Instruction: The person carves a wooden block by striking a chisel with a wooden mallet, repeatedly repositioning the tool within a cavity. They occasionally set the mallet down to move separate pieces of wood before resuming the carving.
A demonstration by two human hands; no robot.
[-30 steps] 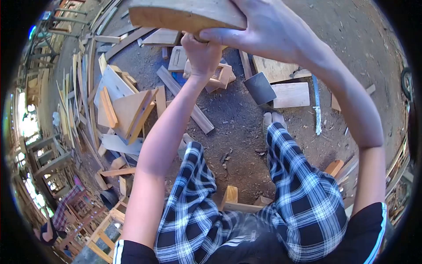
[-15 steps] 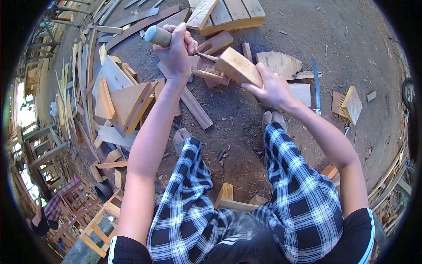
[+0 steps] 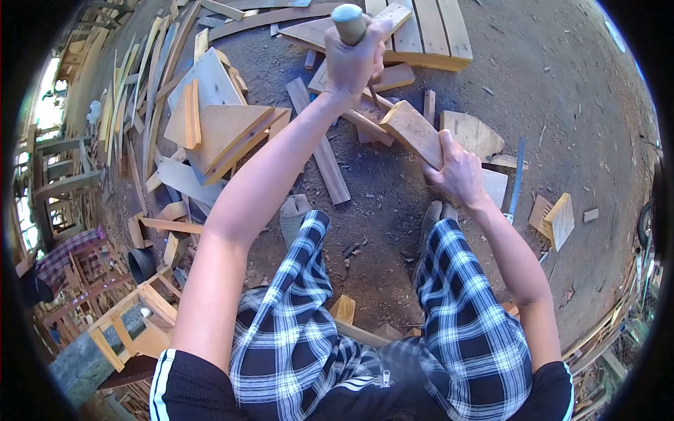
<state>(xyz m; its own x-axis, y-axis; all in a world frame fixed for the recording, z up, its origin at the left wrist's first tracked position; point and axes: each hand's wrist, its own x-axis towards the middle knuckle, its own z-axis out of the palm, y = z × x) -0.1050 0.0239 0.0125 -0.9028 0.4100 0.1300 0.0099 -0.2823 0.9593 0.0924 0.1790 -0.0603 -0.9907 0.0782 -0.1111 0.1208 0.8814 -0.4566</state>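
Note:
My left hand point(image 3: 353, 69) is wrapped round the thick wooden handle of a chisel point(image 3: 349, 27), whose pale blue butt end sticks up above the fist. Its thin metal shaft points down past my fingers, toward wood pieces point(image 3: 370, 125) on the ground. In my right hand point(image 3: 460, 170) is a chunky wooden block point(image 3: 415, 133), gripped at its near end. The block's far end tilts up to the left, close to the chisel's shaft in this view.
A slatted wooden piece point(image 3: 435, 31) lies at the top. Stacked boards point(image 3: 228, 140) and long strips point(image 3: 151, 91) fill the left. On the right are a blue-edged saw-like strip point(image 3: 518, 175), a cut board point(image 3: 469, 135) and a small block point(image 3: 560, 221). Wooden frames point(image 3: 130, 330) stand lower left.
My left hand has moved right with the chisel, which now stands more upright. My right hand and the block have shifted right and down; the view has also turned slightly.

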